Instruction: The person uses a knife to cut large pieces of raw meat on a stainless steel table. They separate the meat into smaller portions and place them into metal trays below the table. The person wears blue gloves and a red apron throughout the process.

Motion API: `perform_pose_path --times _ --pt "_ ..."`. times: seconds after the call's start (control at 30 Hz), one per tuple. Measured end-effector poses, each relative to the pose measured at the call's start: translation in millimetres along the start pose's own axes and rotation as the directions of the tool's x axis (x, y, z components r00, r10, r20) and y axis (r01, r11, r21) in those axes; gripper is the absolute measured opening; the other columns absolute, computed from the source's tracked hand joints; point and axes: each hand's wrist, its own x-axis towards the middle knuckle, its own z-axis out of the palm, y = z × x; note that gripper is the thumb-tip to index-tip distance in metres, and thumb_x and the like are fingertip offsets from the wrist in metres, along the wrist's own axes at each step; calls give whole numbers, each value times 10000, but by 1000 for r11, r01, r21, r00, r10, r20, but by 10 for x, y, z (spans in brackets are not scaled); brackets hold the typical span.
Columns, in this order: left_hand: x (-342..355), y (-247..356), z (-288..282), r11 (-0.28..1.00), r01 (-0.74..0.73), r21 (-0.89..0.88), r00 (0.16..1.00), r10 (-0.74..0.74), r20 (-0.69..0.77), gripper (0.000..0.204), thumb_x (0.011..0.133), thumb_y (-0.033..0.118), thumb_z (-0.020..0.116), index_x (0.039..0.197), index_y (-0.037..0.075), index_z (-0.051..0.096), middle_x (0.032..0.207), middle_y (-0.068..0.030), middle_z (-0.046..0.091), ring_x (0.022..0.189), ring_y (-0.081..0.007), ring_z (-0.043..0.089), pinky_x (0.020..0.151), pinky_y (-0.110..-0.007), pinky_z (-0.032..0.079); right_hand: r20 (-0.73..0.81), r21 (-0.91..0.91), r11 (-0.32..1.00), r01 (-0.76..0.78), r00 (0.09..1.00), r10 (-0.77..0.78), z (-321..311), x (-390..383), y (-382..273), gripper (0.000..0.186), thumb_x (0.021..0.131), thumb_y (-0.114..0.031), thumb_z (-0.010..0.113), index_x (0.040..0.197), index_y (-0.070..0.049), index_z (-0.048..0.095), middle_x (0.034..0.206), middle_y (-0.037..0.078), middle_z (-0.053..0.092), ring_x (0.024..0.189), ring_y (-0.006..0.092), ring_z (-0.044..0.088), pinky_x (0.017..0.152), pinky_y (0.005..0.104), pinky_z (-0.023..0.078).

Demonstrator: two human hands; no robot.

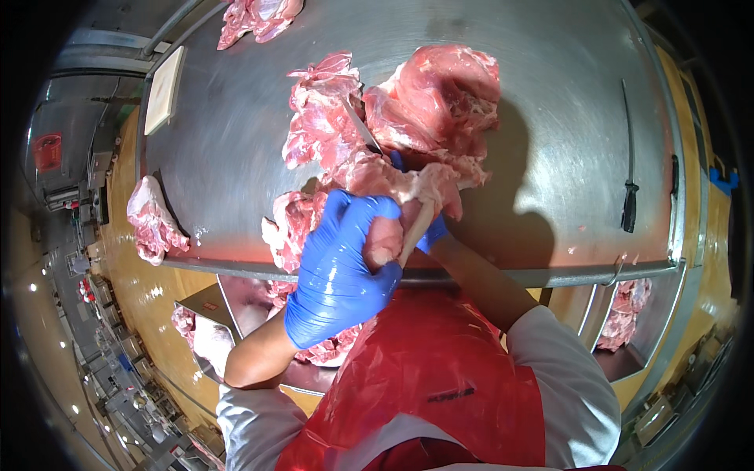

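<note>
A large cut of raw meat with a pale bone end (420, 228) lies across the near middle of the steel table. My left hand (342, 263), in a blue glove, is closed around its near end, thumb toward the bone. Behind the cut, my right hand (434, 234) is mostly hidden, with only bits of blue glove showing. From its fingers a knife (363, 127) points away and to the left, its blade against the meat and its handle out of sight. A big rounded piece of meat (440, 94) and a flatter piece (314, 118) adjoin the cut.
On the steel table (565, 71), a sharpening steel (630, 204) lies at the right. A smaller meat piece (153, 220) rests near the left edge, another (259, 17) at the far side. A white board (163, 90) stands at the left rim. Below, metal bins (664, 330) hold meat.
</note>
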Motion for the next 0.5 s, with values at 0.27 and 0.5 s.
perform_pose_path --times 0.27,0.5 --pt "-8 -88 -211 986 -25 -162 999 18 -47 601 600 -41 725 1165 60 547 1011 -142 544 918 -308 574 831 -365 467 -30 -634 750 187 964 -266 209 200 60 400 1014 -298 487 1349 -82 516 1204 90 634 1062 283 620 944 412 481" --pt "-261 -300 -562 972 -26 -234 995 2 -103 552 577 -62 709 1092 23 528 986 -103 498 885 -226 514 835 -312 424 263 -956 -248 154 824 -501 592 997 -239 401 999 -309 511 1322 -72 542 1138 114 675 984 321 656 867 441 512"
